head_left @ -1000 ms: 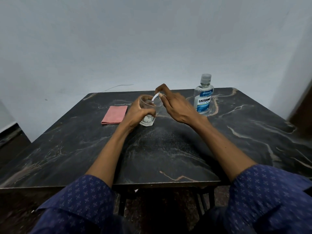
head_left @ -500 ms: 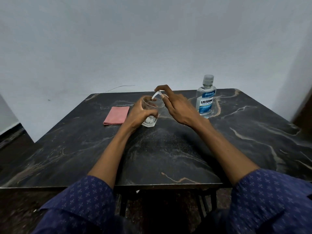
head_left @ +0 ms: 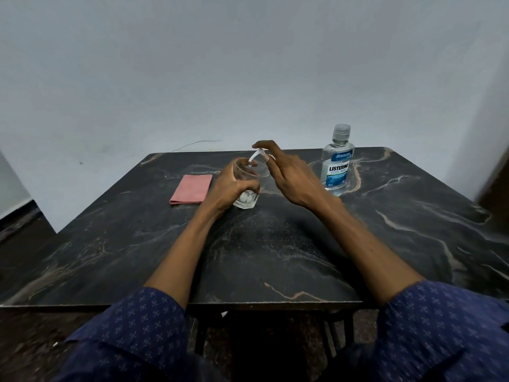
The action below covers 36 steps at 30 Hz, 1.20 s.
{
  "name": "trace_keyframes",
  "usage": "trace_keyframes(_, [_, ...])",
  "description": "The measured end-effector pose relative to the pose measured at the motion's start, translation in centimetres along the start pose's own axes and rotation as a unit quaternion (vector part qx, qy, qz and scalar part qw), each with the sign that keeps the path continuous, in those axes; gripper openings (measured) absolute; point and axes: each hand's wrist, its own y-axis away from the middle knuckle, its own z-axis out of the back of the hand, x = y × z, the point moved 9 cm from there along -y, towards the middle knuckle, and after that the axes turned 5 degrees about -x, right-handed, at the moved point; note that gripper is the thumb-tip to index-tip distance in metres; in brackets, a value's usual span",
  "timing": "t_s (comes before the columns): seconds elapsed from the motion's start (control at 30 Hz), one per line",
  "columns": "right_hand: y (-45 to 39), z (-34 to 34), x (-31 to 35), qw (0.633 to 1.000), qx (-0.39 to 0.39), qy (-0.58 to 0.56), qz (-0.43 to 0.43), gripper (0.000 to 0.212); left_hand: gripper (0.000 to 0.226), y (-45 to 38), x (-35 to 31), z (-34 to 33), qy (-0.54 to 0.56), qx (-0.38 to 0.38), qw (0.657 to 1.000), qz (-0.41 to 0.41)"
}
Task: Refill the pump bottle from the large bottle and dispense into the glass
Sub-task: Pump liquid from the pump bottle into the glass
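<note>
A clear glass (head_left: 246,198) stands on the dark marble table (head_left: 275,244) near its middle, and my left hand (head_left: 231,186) grips it round the side. My right hand (head_left: 286,175) is wrapped round the pump bottle, whose body is hidden behind my fingers. Only the white pump nozzle (head_left: 254,158) shows, pointing down over the glass's rim, with my index finger resting on top of the pump head. The large clear mouthwash bottle (head_left: 336,164) with a blue label and a clear cap stands upright to the right, apart from both hands.
A folded pink cloth (head_left: 191,188) lies flat on the table to the left of the glass. A plain wall rises behind the table's far edge. The table's front edge runs just before my sleeves.
Both hands stay at the glass and pump. The index finger has shifted slightly on the pump head; the view has drifted a little.
</note>
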Motion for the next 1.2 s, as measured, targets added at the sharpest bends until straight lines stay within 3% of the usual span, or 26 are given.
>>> trace_keyframes(0.3, [0.0,-0.9,-0.7,1.000,0.015,0.023,-0.004,0.028,0.057,0.2,0.0,-0.2,0.030,-0.006,1.000,0.007])
trace_keyframes(0.57, [0.2,-0.3,-0.5,1.000,0.005,0.002,-0.005,0.034,0.071,0.1,0.1,0.0,0.021,-0.008,1.000,0.010])
trace_keyframes(0.9, [0.0,-1.0,-0.8,1.000,0.011,0.016,-0.002,0.028,0.055,0.4,-0.4,-0.3,0.038,-0.004,0.999,0.008])
trace_keyframes(1.2, [0.2,-0.4,-0.5,1.000,0.006,-0.005,-0.003,0.036,0.061,0.2,-0.1,-0.2,0.023,0.000,1.000,0.004])
